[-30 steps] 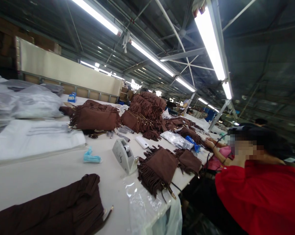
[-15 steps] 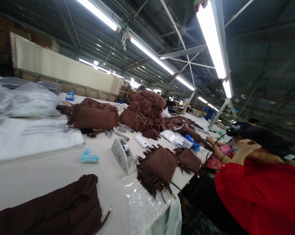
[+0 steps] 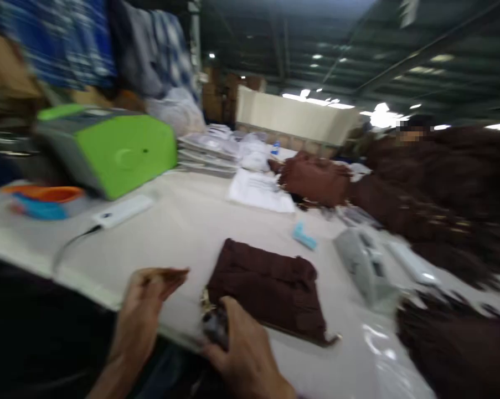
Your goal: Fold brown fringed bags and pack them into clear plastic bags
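A dark brown bag [image 3: 270, 288] lies flat on the pale table [image 3: 175, 216], directly in front of me. My right hand [image 3: 245, 343] is at its near left corner, with fingers curled round a small dark object [image 3: 216, 327] beside gold-coloured hardware; blur hides what it is. To the left, my left hand [image 3: 144, 302] is raised over the table edge, its fingers together around a thin brown piece [image 3: 173, 275]. The two hands are apart.
A grey tape dispenser [image 3: 364, 269], a white device [image 3: 413, 263] and a light blue mask [image 3: 303, 236] lie to the right. More brown bags [image 3: 461, 343] are piled there. At left stand a green machine [image 3: 125, 149] and a cabled white device [image 3: 125, 211].
The view has swung left and down. Both my hands have come into sight, and the flat brown bag now appears nearer the middle. The person in red is out of view.
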`<action>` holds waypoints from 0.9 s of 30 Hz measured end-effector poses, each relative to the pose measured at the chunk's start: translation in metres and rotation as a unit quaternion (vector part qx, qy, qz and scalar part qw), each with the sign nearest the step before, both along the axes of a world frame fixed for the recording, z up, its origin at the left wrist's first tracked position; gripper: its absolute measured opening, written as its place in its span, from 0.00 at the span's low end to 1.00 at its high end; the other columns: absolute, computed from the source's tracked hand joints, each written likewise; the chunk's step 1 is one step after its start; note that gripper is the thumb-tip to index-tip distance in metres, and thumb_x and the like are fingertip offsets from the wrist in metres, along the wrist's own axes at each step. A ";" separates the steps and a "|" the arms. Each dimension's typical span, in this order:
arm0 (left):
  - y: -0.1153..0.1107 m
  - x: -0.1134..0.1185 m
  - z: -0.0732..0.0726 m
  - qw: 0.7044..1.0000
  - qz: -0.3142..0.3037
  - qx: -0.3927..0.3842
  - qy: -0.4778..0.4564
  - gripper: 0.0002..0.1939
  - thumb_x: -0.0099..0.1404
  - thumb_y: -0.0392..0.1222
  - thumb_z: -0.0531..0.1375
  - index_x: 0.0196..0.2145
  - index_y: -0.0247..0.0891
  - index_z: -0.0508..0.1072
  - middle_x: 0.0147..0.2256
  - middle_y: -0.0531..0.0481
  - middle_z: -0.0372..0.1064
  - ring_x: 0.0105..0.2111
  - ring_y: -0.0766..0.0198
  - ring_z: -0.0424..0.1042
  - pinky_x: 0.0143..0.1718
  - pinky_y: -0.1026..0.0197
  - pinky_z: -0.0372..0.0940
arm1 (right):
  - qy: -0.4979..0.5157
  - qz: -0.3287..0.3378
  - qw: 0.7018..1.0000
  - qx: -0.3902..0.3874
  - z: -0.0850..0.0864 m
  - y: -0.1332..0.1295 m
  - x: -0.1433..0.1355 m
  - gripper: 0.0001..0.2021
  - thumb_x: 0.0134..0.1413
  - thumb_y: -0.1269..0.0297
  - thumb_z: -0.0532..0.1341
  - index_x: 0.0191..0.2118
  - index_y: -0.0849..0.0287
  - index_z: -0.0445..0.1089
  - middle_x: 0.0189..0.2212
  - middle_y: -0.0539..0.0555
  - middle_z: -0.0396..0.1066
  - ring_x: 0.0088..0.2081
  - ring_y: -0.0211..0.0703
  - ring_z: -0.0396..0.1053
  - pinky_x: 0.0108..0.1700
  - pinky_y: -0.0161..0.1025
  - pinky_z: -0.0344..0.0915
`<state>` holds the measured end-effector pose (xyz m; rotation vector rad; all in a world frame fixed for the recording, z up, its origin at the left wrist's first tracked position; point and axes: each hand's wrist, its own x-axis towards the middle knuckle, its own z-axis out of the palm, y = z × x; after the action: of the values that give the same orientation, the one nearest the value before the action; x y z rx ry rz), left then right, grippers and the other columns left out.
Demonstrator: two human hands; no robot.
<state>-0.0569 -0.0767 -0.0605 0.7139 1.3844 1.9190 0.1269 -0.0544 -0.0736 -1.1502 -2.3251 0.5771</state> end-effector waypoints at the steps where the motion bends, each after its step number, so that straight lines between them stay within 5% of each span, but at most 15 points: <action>1: -0.004 -0.006 -0.002 1.000 0.017 -0.005 -0.002 0.18 0.62 0.52 0.64 0.39 0.36 0.67 0.38 0.49 0.73 0.40 0.58 0.74 0.46 0.51 0.70 | -0.017 0.015 1.000 0.007 -0.021 -0.004 -0.003 0.35 0.40 0.68 0.72 0.57 0.58 0.63 0.46 0.59 0.74 0.43 0.56 0.74 0.43 0.44 0.72; 3: -0.005 -0.010 -0.007 1.000 0.011 0.003 -0.006 0.17 0.60 0.50 0.66 0.38 0.37 0.67 0.38 0.47 0.74 0.42 0.56 0.74 0.50 0.49 0.69 | -0.030 0.061 0.997 0.039 -0.049 -0.002 0.001 0.34 0.47 0.69 0.66 0.61 0.54 0.58 0.49 0.58 0.73 0.44 0.55 0.74 0.42 0.43 0.72; 5: -0.001 -0.009 -0.012 1.000 0.002 0.006 -0.002 0.15 0.61 0.49 0.65 0.38 0.36 0.69 0.39 0.45 0.75 0.44 0.56 0.74 0.52 0.49 0.68 | -0.028 0.095 0.993 0.063 -0.057 0.005 0.010 0.32 0.50 0.72 0.61 0.62 0.52 0.56 0.50 0.56 0.72 0.44 0.53 0.74 0.41 0.42 0.72; 12: -0.004 -0.026 -0.025 0.998 0.047 0.022 -0.037 0.12 0.61 0.45 0.66 0.37 0.35 0.72 0.38 0.47 0.74 0.44 0.58 0.73 0.54 0.50 0.66 | -0.016 0.073 0.995 0.063 -0.008 0.021 0.025 0.19 0.53 0.71 0.57 0.51 0.53 0.63 0.34 0.51 0.73 0.35 0.44 0.73 0.37 0.37 0.70; 17: -0.010 -0.044 -0.017 0.981 0.151 0.113 -0.046 0.11 0.59 0.42 0.67 0.37 0.36 0.71 0.39 0.49 0.73 0.46 0.59 0.72 0.59 0.47 0.60 | -0.068 0.070 0.993 0.067 0.000 0.039 0.045 0.09 0.55 0.68 0.57 0.42 0.51 0.68 0.35 0.50 0.73 0.37 0.47 0.72 0.38 0.40 0.68; 21: -0.025 -0.021 -0.006 0.989 0.090 0.111 0.038 0.05 0.65 0.39 0.62 0.38 0.39 0.69 0.43 0.49 0.70 0.50 0.57 0.71 0.58 0.49 0.62 | -0.062 0.039 0.995 0.074 0.014 0.045 0.055 0.16 0.53 0.60 0.62 0.49 0.51 0.70 0.42 0.53 0.74 0.43 0.53 0.71 0.44 0.47 0.68; 24: -0.040 0.010 0.001 0.974 -0.034 0.139 0.178 0.03 0.68 0.38 0.58 0.41 0.41 0.68 0.44 0.47 0.68 0.51 0.55 0.70 0.52 0.53 0.67 | 0.033 0.039 0.998 -0.042 0.032 0.037 0.055 0.14 0.57 0.52 0.60 0.45 0.50 0.74 0.42 0.53 0.75 0.44 0.53 0.72 0.47 0.44 0.67; 27: -0.050 0.035 0.011 0.916 -0.183 0.200 0.295 0.08 0.67 0.38 0.60 0.44 0.42 0.67 0.44 0.45 0.68 0.49 0.55 0.71 0.49 0.55 0.69 | 0.154 0.051 0.927 -0.338 0.043 0.022 0.049 0.19 0.57 0.44 0.58 0.41 0.50 0.78 0.39 0.55 0.77 0.42 0.51 0.74 0.43 0.41 0.70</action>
<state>-0.0218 -0.1268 -0.0494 1.7339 1.0626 1.7567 0.1757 -0.0320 -0.0310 -1.1028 -1.9583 1.5630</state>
